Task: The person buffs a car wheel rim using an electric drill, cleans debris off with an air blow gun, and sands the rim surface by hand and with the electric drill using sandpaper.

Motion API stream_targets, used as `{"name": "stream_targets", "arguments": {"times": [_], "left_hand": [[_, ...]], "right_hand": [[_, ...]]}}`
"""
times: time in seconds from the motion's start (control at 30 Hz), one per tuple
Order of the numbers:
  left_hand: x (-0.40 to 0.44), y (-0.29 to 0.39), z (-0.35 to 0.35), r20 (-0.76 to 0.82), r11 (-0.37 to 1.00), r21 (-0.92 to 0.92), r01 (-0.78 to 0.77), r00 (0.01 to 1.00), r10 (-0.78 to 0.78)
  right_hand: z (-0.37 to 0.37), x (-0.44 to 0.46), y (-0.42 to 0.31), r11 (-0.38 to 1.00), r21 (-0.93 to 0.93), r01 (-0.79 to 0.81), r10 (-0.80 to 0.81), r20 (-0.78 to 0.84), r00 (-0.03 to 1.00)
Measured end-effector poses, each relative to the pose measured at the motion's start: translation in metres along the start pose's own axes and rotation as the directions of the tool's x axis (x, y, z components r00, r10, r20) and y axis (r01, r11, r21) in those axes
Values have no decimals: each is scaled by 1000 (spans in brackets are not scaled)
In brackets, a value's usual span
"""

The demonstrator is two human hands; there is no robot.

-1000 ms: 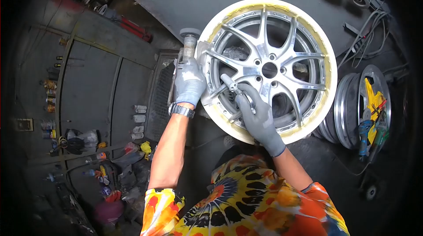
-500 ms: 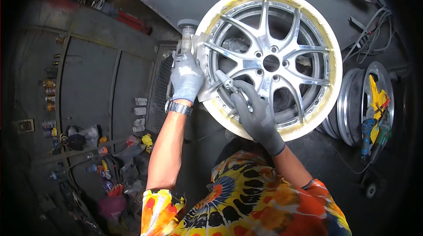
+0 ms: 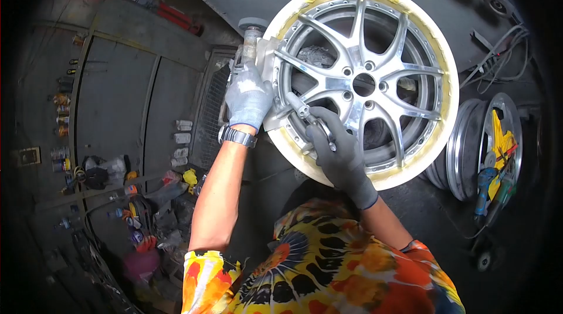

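A silver alloy wheel (image 3: 354, 60) faces me, its outer rim covered with yellow masking tape (image 3: 444, 50) and pale masking. My right hand (image 3: 343, 153), in a dark grey glove, is closed around a small metal spray gun (image 3: 300, 107) over the wheel's lower left spokes. My left hand (image 3: 249, 98), in a pale paint-marked glove, holds a stiff grey masking sheet (image 3: 267, 60) against the rim's left edge. Its fingertips are partly hidden. Just above that hand is an upright metal cylinder with a round disc on top (image 3: 253, 23).
Another wheel (image 3: 466, 144) stands at the right, with a yellow cloth (image 3: 499, 144) and power tools (image 3: 485, 182) on it. Hoses (image 3: 498, 59) hang behind it. Shelves with cans (image 3: 61, 114) and bags (image 3: 105, 170) fill the left side. A mesh panel (image 3: 211, 103) stands beside my left arm.
The camera view has shifted slightly, so the wheel sits a little further right. Both hands keep nearly the same place on the wheel, still holding the sheet and the spray gun.
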State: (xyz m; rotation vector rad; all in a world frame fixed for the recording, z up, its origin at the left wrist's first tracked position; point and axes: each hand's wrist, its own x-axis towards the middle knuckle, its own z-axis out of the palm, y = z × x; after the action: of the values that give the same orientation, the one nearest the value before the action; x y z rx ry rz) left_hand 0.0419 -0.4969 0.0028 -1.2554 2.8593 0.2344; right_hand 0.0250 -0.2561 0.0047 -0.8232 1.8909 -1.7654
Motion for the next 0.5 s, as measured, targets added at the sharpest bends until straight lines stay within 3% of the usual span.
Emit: {"name": "stream_targets", "arguments": {"times": [0.07,0.17,0.3,0.37,0.4,0.47,0.5], "left_hand": [[-2,1,1,2,1000,10,13,1000,-13],[-5,7,-6,4,1000,20,21,1000,-21],[-7,9,0,-18,999,42,23,1000,-22],[-4,4,6,-26,999,39,35,999,-34],[-2,3,8,-35,998,27,49,998,-48],[-1,1,9,-39,998,15,54,998,-53],[-2,2,8,-43,998,-1,60,997,-60]], "right_hand": [[-1,-2,4,998,-21,64,-64,10,998],[-7,-5,0,1000,25,-9,8,43,999],[-10,-13,17,999,13,42,-42,21,999],[-7,-13,28,923,-62,380,-385,-135,913],[-10,-14,26,924,-60,378,-383,-140,913],[-19,-17,14,989,23,145,-144,-54,988],[-21,-15,10,989,28,145,-143,-55,988]]}}
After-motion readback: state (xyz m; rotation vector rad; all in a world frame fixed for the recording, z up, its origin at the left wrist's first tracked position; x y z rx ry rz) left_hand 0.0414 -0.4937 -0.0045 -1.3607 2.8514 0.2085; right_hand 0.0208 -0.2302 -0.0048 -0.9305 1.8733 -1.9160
